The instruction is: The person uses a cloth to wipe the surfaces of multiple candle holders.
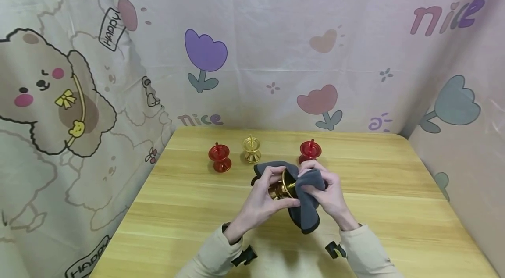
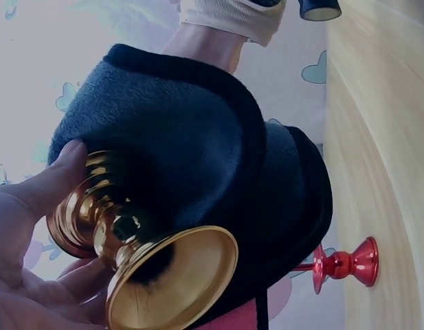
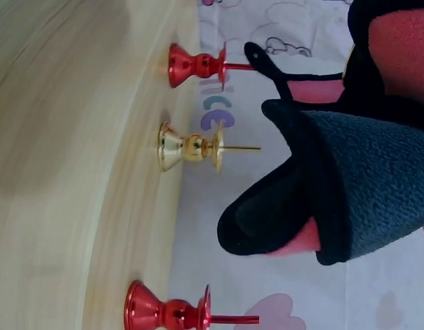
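Observation:
My left hand (image 1: 258,201) grips a shiny gold candle holder (image 1: 278,190), tilted on its side above the table. Thumb and fingers wrap its stem and dish in the left wrist view, where the hollow base (image 2: 181,282) faces the camera. A dark grey cloth (image 1: 309,219) with black edging is bunched in my right hand (image 1: 330,192), which holds it against the dish beside the spike. The cloth covers part of the dish and some right fingertips. Its pink underside (image 3: 404,51) shows in the right wrist view.
Toward the back of the wooden table (image 1: 177,208) stand a red candle holder (image 1: 219,154), a gold one (image 1: 251,148) and another red one (image 1: 310,150), partly behind my right hand. A printed fabric backdrop (image 1: 256,50) surrounds the table.

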Available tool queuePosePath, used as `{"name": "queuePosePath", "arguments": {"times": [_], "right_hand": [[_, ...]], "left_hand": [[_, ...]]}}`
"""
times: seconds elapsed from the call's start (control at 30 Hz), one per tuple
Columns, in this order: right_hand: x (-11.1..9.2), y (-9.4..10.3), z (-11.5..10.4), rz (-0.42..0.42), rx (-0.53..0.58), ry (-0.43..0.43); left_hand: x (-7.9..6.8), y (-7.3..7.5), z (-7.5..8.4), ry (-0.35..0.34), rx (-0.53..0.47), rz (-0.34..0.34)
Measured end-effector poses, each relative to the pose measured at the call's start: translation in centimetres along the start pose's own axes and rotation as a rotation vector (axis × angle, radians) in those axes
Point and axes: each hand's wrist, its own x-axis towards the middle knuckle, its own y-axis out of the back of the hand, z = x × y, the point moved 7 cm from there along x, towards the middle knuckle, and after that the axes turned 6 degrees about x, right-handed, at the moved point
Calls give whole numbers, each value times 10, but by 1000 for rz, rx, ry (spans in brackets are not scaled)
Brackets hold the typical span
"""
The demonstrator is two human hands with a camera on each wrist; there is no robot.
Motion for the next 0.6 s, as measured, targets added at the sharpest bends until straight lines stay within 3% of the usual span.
{"name": "queuePosePath", "arguments": {"times": [0.13,0.2,0.27,0.4,0.6], "right_hand": [[-1,2,-4,62,175,54],[-3,4,-7,93,195,79],[-6,5,-9,107,108,102],[-11,-1,-14,52,-195,158],[-13,-16,-24,-122,-385,256]], "left_hand": [[0,0,-1,7,-9,0],[0,1,-3,8,-11,11],[0,2,-5,22,-37,22],[0,6,-8,59,-91,27],[-1,10,-9,70,-145,25]]}}
